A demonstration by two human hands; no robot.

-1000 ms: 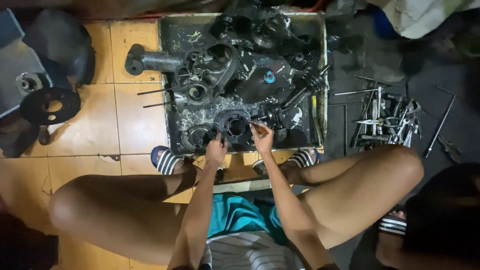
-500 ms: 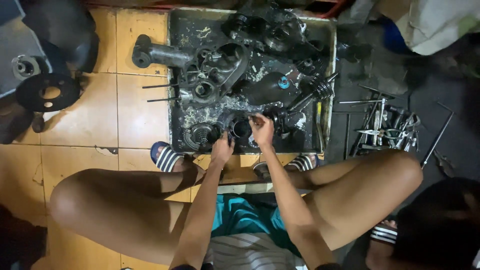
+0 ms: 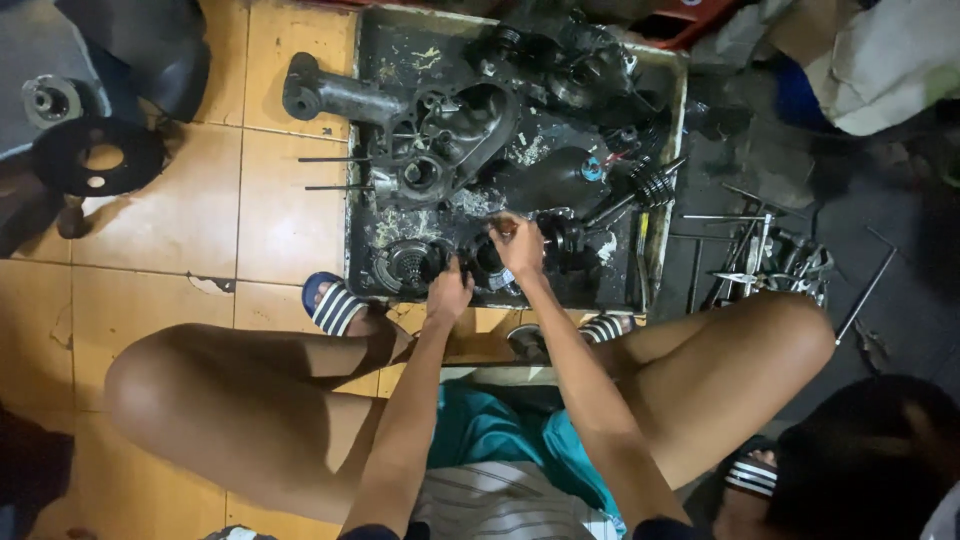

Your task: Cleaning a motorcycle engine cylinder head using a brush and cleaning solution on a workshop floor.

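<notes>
I sit on a low seat over a greasy black metal tray [image 3: 362, 215] full of engine parts. My left hand [image 3: 447, 292] grips a round black part [image 3: 482, 262] at the tray's near edge. My right hand [image 3: 520, 245] rests on top of the same part, fingers curled, possibly pinching a small piece; I cannot make it out. A second round gear-like part [image 3: 408, 265] lies just left of my left hand. A large grey engine casing [image 3: 440, 145] with two long studs sits farther back in the tray.
Black discs [image 3: 98, 158] and a dark cover lie on the orange tiles at far left. A heap of metal tools and rods [image 3: 765, 260] lies right of the tray. Another person's dark head [image 3: 865, 455] is at lower right. My striped sandals [image 3: 335, 305] touch the tray's edge.
The view has drifted so the tray sits lower and nearer. My right hand has shifted slightly onto the round part; my left hand stays on it.
</notes>
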